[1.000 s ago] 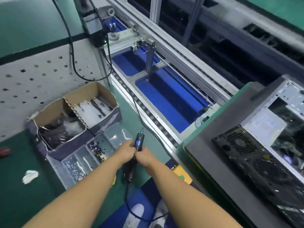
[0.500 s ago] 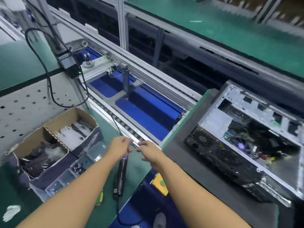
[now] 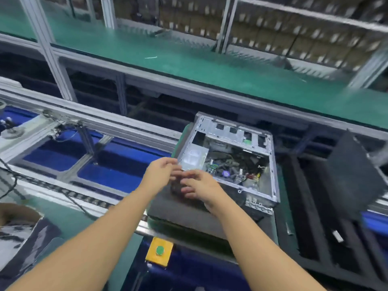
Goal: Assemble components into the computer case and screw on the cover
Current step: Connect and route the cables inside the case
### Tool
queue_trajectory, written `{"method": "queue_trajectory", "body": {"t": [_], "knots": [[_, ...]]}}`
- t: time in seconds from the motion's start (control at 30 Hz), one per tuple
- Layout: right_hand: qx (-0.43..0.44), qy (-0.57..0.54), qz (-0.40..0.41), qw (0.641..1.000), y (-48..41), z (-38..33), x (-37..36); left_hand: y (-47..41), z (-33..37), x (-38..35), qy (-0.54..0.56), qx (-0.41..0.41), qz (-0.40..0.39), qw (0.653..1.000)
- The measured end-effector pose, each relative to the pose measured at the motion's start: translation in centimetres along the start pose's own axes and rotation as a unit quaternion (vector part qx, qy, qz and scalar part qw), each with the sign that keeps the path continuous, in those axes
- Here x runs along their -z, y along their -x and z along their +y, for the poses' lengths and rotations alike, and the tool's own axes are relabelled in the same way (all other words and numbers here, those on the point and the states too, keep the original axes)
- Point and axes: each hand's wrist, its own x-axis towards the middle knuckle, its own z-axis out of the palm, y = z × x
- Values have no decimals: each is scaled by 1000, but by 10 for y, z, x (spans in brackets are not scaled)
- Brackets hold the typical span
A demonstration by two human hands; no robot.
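Computer case (image 3: 228,131): lies on its side on the grey pad (image 3: 176,208) of the surface, open face up and cover not on. Wires (image 3: 235,164) and boards show inside.
Left hand (image 3: 162,173): at the case's near-left corner, fingers curled toward the other hand. The blur hides whether its grip pinches some small part, so I cannot tell.
Right hand (image 3: 199,186): just beside the left hand at the same corner, fingers loosely spread; its grip looks released, with nothing in it.
Risk, small part: if a screw or the like sits between the fingers, passing it from hand to hand beside the case could drop it among the wires. There it would be hard to find and might short a board.
Risk, wires: loose wires lie close to the case's near rim, and a cover pushed on over them would likely pinch them.
Risk, edge: the bare sheet-metal rim beside the hands could scrape a knuckle on a hurried reach.
Dark panel (image 3: 354,179): right of the case and well apart from it, tilted. It is possibly the cover, but too smeared to be sure.
Hidden: the hands cover the case's near-left face. No screwdriver shows. The cardboard box (image 3: 16,215), far left of the case, is cut off by the frame.
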Motion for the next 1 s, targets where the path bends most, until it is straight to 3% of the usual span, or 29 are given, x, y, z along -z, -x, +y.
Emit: {"method": "queue_trajectory", "body": {"t": [0.2,0.3,0.47,0.53,0.6,0.67,0.73,0.83,1.0], "knots": [[18,34,109,993,-1,2,104,-31,28,-87,-124,-108,-91,982],[22,61,134,989,-12,2,147,-54,24,-115,-194,-123,-113,967],[26,130,135,982,-42,-1,198,-99,27,-148,-362,-154,-112,912],[31,167,132,976,-56,-3,208,-121,25,-157,-436,-211,-115,867],[35,214,124,968,-71,-1,215,-141,21,-159,-538,-250,-125,795],[24,277,106,955,-84,11,220,-158,16,-154,-618,-246,-141,733],[-5,374,75,924,-92,28,223,-167,13,-148,-662,-239,-145,695],[-25,523,43,851,-98,47,225,-172,10,-140,-661,-214,-139,706],[-44,580,40,812,-106,51,228,-182,18,-142,-625,-124,-123,761]]}}
